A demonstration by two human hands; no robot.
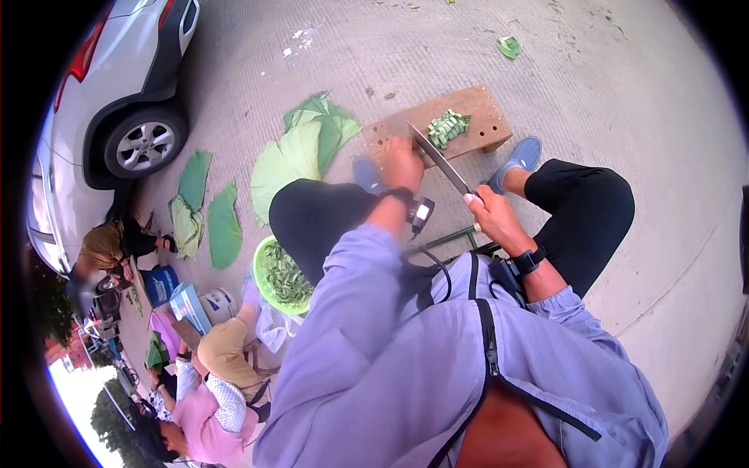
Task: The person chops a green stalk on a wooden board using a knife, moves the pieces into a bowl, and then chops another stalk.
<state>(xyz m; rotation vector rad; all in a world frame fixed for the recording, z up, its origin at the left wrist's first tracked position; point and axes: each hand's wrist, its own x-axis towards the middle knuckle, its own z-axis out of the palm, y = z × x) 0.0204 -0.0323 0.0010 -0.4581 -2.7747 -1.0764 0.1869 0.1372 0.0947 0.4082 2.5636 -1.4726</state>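
My right hand (495, 218) grips the handle of a knife (442, 159), its long blade slanting up and left toward the wooden board. My left hand (402, 165) is beside the blade near the board's left end; its fingers are smeared by motion, and what they may hold is hidden. On the low wooden board (482, 109), which has several round holes, lies a small heap of cut green leaf strips (449, 128).
Large green leaves (289, 160) lie on the concrete left of the board. A lime-green basin (264, 290) of shredded leaves stands by my knee. Further left are a seated person in pink (211, 421), buckets (218, 304) and a parked car (117, 86).
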